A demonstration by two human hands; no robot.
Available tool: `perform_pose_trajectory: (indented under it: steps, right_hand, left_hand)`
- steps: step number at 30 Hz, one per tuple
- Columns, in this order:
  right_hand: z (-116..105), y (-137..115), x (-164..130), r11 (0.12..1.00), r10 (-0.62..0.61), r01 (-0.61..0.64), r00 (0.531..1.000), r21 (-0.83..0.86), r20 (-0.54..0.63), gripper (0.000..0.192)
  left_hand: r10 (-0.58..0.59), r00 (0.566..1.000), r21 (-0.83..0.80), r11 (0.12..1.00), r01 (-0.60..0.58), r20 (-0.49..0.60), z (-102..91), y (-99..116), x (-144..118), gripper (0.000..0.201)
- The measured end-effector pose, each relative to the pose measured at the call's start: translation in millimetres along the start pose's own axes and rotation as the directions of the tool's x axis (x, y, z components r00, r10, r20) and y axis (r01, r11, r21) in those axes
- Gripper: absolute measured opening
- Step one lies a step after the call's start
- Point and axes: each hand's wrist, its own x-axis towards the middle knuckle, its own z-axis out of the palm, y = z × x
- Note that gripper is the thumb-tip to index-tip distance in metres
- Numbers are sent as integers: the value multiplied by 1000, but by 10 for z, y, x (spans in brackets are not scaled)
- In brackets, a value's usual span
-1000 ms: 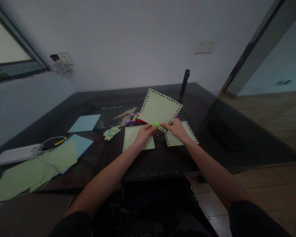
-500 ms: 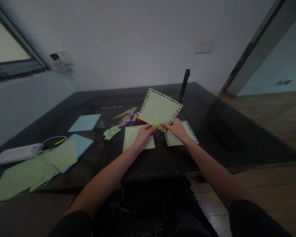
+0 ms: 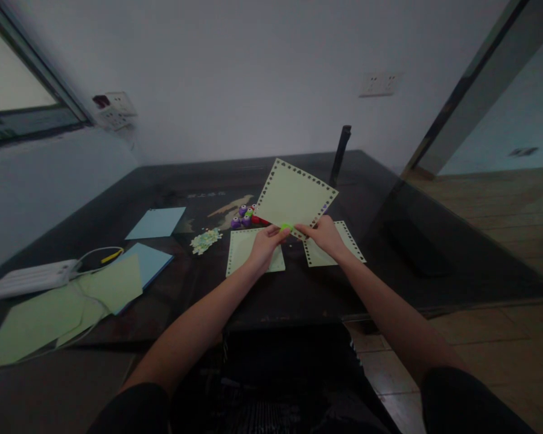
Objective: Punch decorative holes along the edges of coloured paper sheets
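A pale yellow-green paper sheet (image 3: 296, 196) with punched holes along its edges is held up, tilted, above the table. My left hand (image 3: 266, 244) is closed on a small bright-green craft punch (image 3: 286, 228) at the sheet's lower edge. With fingers pinched, my right hand (image 3: 326, 236) grips the same sheet near its lower corner. Below my left hand lies a punched sheet (image 3: 239, 247), partly covered. Another punched sheet (image 3: 319, 256) lies under my right hand. Several purple, green and red punches (image 3: 245, 217) stand just behind, partly hidden by the held sheet.
Left of the punches is a pile of tiny paper cut-outs (image 3: 207, 241). Blue sheets (image 3: 156, 223), pale green sheets (image 3: 40, 319) and a white power strip (image 3: 31, 280) with a cable lie at the left. A black upright object (image 3: 341, 155) stands at the back; a dark flat object (image 3: 414, 250) lies right.
The held sheet has shifted very slightly up and right in view. Both hands keep their grip, and nothing else has visibly moved.
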Motion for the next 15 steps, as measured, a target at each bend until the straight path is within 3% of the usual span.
perform_pose_trajectory:
  steps: [15]
  right_hand:
    - [8,18,-9,999,24,-24,1000,24,4,22]
  left_hand:
    - [42,999,4,999,-42,-1,4,8,-17,29]
